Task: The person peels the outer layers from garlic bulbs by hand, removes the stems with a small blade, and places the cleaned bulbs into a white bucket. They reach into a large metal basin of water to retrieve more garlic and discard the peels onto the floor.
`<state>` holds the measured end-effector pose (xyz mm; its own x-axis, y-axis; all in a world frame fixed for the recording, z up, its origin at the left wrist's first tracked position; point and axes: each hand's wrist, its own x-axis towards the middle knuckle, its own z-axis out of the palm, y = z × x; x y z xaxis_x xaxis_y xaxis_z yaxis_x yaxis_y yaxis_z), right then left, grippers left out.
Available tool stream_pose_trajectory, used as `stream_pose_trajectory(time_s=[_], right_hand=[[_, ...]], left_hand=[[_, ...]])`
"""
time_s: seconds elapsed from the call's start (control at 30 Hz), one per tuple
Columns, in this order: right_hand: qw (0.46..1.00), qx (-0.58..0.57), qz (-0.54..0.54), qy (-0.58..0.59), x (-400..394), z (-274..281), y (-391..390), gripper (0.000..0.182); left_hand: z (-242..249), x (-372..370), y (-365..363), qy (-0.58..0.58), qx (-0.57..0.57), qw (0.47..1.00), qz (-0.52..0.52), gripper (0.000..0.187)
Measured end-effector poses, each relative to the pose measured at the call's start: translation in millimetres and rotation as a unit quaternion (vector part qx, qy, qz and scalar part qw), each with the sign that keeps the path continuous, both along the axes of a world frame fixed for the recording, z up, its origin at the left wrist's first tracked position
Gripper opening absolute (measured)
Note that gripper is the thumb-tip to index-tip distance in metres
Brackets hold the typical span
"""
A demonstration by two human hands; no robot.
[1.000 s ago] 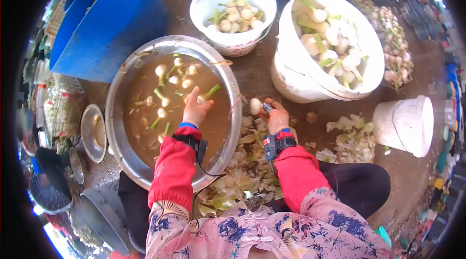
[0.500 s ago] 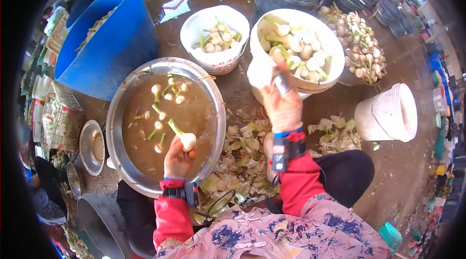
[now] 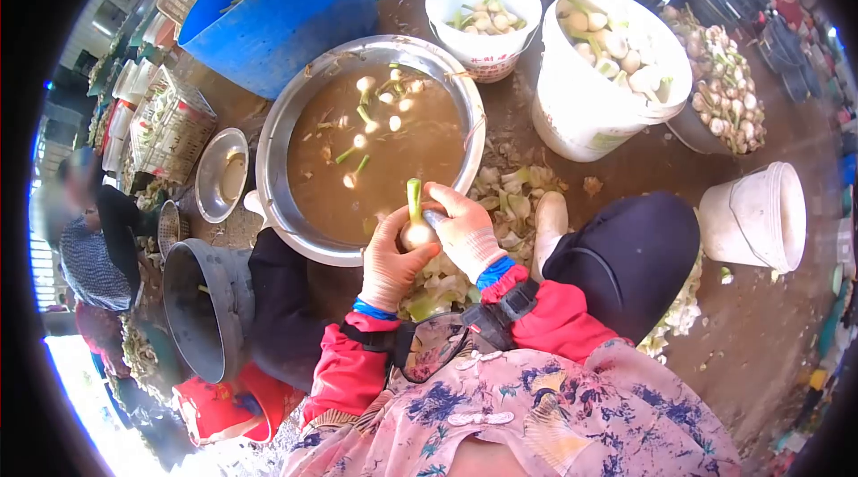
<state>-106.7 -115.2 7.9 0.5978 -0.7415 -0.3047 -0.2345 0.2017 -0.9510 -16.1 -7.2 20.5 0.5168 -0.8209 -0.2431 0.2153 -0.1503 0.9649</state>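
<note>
My left hand (image 3: pixel 393 261) is closed around a white garlic bulb (image 3: pixel 417 234) whose short green stem points up. Against the bulb's right side, my right hand (image 3: pixel 465 231) is closed on a small grey metal tool (image 3: pixel 434 217), mostly hidden by the fingers. Both hands are close together by the near right rim of a wide metal basin (image 3: pixel 271 169). Several bulbs with green stems (image 3: pixel 365 84) float in its brown water. Cut leaves and peelings (image 3: pixel 435 285) lie under and beyond my hands.
Beyond stand a white bucket (image 3: pixel 572 124) and a smaller white tub (image 3: pixel 487 62), both holding bulbs. At the right are an unpeeled bulb heap (image 3: pixel 728 102) and a tipped white pail (image 3: pixel 742 213). A blue bin (image 3: pixel 295 35), a grey bucket (image 3: pixel 237 289) and a person (image 3: pixel 98 254) are left.
My left hand has brought the bulb from over the basin toward my body. My right hand has come down from the bulb bucket to meet it. The view has shifted.
</note>
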Motion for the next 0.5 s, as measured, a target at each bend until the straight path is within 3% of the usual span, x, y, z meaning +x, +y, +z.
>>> stream_pose_trajectory(time_s=[0.03, 0.07, 0.1, 0.23, 0.33, 0.43, 0.5], right_hand=[[0.999, 0.018, -0.011, -0.032, 3, -12, 4, 0.041], [0.999, 0.019, -0.01, -0.034, 4, -16, 5, 0.041], [1.0, -0.006, 0.016, -0.019, 4, -16, 3, 0.042], [0.997, -0.05, 0.055, 0.004, 9, -19, 2, 0.044], [0.995, -0.058, 0.049, 0.058, 12, -26, 4, 0.049], [0.999, -0.017, 0.032, 0.034, 13, -28, 5, 0.053], [0.999, 0.005, 0.029, 0.02, 12, -32, 4, 0.051]], left_hand=[[3, -2, -1, -0.175, 0.047, 0.983, 0.007, 0.064], [5, -3, -1, -0.345, 0.092, 0.934, 0.014, 0.062], [3, -4, -3, -0.38, 0.103, 0.918, 0.05, 0.057], [4, -6, -3, -0.374, 0.149, 0.914, 0.051, 0.055], [1, -8, -3, -0.442, 0.207, 0.872, 0.037, 0.055], [-5, -6, -2, -0.452, 0.207, 0.867, 0.027, 0.053], [-26, 6, 6, -0.366, 0.097, 0.925, 0.036, 0.05]])
